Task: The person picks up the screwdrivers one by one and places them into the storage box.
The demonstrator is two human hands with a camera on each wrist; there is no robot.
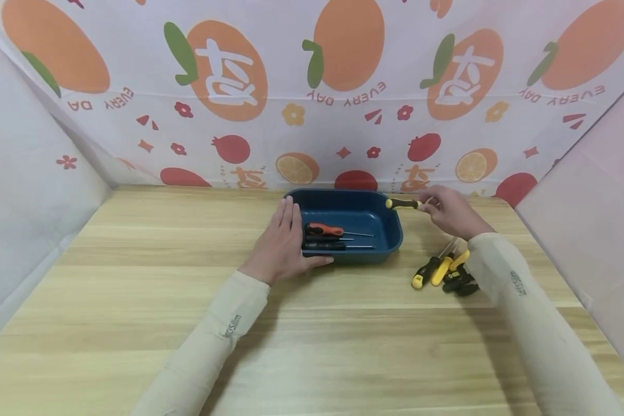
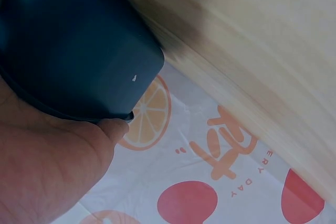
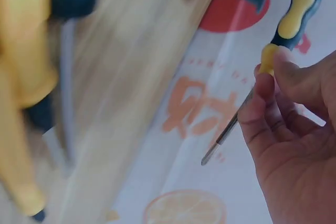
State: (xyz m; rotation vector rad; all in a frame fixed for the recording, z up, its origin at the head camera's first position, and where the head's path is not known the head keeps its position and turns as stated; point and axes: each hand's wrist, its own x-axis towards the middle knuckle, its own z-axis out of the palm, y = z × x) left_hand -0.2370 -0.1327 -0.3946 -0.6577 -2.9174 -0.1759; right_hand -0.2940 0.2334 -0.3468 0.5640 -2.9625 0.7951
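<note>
A dark blue rectangular bin (image 1: 366,257) stands at the back of the table. My left hand (image 1: 281,245) rests along its left rim, fingers straight and thumb at the front wall; the left wrist view shows this hand (image 2: 52,166) against the bin (image 2: 79,51). Inside lie an orange-and-black screwdriver (image 1: 325,229) and two dark-handled ones (image 1: 325,246). Over the bin's right end, my right hand (image 1: 452,212) pinches a yellow-and-black screwdriver (image 1: 405,204) between thumb and fingers. In the right wrist view its handle (image 3: 296,11) points up, with the metal tip (image 3: 207,158) below.
Right of the bin, several yellow and black screwdrivers (image 1: 439,270) lie in a loose pile, partly behind the right sleeve (image 1: 504,268). The wooden table (image 1: 135,277) meets a fruit-printed cloth (image 1: 286,133) behind the bin, with pale cloth walls on both sides.
</note>
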